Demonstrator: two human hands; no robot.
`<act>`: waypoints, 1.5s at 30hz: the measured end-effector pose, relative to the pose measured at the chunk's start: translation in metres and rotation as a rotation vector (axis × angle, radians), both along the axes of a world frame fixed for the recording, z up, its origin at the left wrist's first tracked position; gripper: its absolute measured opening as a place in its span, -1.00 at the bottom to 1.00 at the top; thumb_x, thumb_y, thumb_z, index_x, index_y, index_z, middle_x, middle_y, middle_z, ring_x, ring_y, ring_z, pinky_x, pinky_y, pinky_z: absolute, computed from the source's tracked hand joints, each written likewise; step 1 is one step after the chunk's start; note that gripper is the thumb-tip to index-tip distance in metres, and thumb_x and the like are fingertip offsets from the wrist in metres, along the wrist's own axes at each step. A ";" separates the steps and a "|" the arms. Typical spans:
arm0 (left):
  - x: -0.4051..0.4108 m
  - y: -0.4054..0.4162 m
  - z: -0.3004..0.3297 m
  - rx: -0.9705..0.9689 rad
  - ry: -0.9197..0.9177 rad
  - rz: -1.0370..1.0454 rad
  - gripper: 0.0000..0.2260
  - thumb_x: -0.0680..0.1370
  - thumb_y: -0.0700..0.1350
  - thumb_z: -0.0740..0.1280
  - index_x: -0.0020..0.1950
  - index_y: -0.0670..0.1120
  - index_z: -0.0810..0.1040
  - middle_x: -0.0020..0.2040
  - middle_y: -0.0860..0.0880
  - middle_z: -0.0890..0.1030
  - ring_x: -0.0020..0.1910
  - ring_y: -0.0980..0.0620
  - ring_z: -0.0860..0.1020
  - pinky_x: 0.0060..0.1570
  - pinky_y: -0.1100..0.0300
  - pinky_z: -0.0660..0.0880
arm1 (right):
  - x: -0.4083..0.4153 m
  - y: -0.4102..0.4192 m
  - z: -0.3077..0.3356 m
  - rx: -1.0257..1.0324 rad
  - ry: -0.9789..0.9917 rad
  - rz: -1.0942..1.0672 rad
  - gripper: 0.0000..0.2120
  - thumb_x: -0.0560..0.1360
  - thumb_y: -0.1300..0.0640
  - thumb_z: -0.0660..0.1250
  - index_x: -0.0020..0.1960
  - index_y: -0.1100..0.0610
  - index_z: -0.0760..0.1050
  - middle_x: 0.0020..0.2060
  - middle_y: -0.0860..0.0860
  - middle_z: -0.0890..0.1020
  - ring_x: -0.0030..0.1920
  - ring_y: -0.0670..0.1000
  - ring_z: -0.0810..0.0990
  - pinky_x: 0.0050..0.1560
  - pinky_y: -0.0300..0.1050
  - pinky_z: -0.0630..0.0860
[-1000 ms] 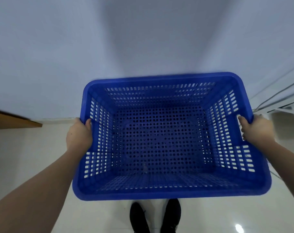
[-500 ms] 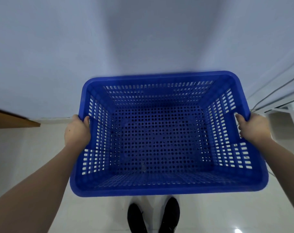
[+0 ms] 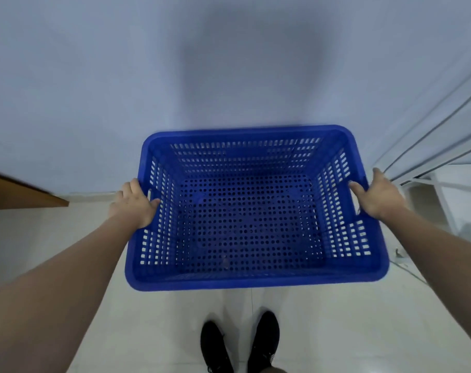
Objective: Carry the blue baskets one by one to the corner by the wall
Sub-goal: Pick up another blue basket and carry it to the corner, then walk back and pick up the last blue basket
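Observation:
An empty blue basket with perforated walls and floor fills the middle of the head view, level, its far rim close to the pale wall. My left hand holds its left rim at the handle slot, thumb inside. My right hand holds the right rim the same way, fingers spread along the edge. Whether the basket rests on the floor or hangs just above it cannot be told.
A brown wooden board edge juts in from the left at the wall's foot. White metal frames and rails stand at the right. Glossy white floor tiles lie below, with my two black shoes behind the basket.
The basket has sunk lower and away from me toward the wall, with my arms stretched out. My fingers have loosened and spread on the rims.

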State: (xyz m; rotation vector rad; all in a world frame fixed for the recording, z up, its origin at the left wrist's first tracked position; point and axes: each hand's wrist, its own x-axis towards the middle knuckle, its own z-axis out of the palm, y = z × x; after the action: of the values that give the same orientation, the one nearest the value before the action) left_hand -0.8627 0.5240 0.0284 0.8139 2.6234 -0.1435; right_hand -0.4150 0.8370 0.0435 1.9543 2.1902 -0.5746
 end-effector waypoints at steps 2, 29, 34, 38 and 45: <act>0.010 -0.004 0.029 0.008 0.030 -0.085 -0.33 0.58 0.24 0.20 0.53 -0.12 0.12 0.49 -0.15 0.29 0.45 -0.22 0.30 0.40 -0.19 0.32 | -0.002 -0.009 0.037 0.007 -0.045 0.120 -0.24 0.59 -0.27 0.15 0.60 0.19 0.10 0.47 0.29 0.37 0.43 0.33 0.38 0.39 0.20 0.34; 0.165 -0.067 0.587 0.335 0.348 -0.642 -0.24 0.55 0.39 0.01 0.64 0.00 0.07 0.64 -0.07 0.05 0.61 -0.11 0.06 0.55 -0.08 0.03 | 0.014 -0.258 0.569 0.410 -0.013 0.280 -0.20 0.55 -0.39 -0.01 0.65 0.02 -0.01 0.61 0.15 0.15 0.60 0.21 0.08 0.56 0.18 0.09; 0.242 -0.084 0.626 0.428 0.335 -0.767 -0.24 0.54 0.40 0.02 0.63 0.01 0.11 0.63 -0.07 0.10 0.59 -0.10 0.11 0.54 -0.08 0.07 | 0.080 -0.321 0.613 0.469 0.019 0.201 -0.22 0.56 -0.36 0.04 0.64 0.03 0.01 0.61 0.15 0.15 0.59 0.18 0.11 0.56 0.15 0.10; 0.325 -0.095 0.638 0.509 0.333 -0.922 -0.25 0.54 0.39 0.03 0.63 0.00 0.12 0.63 -0.08 0.10 0.59 -0.12 0.13 0.53 -0.09 0.09 | 0.163 -0.371 0.630 0.514 0.015 0.095 -0.21 0.56 -0.35 0.08 0.64 0.04 0.03 0.61 0.16 0.15 0.59 0.18 0.12 0.56 0.10 0.10; 0.515 -0.144 0.631 0.573 0.219 -1.271 -0.26 0.55 0.38 0.04 0.61 -0.03 0.16 0.59 -0.10 0.21 0.53 -0.14 0.23 0.46 -0.08 0.20 | 0.351 -0.517 0.629 0.475 -0.097 -0.211 -0.16 0.51 -0.43 0.02 0.64 0.03 0.05 0.60 0.13 0.21 0.57 0.18 0.20 0.51 0.18 0.20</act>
State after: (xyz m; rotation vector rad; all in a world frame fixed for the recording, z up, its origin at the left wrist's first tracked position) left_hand -0.3474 0.3805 0.6595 2.6443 1.8715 0.2103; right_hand -0.0640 0.3204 0.6724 2.4001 2.2243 0.0322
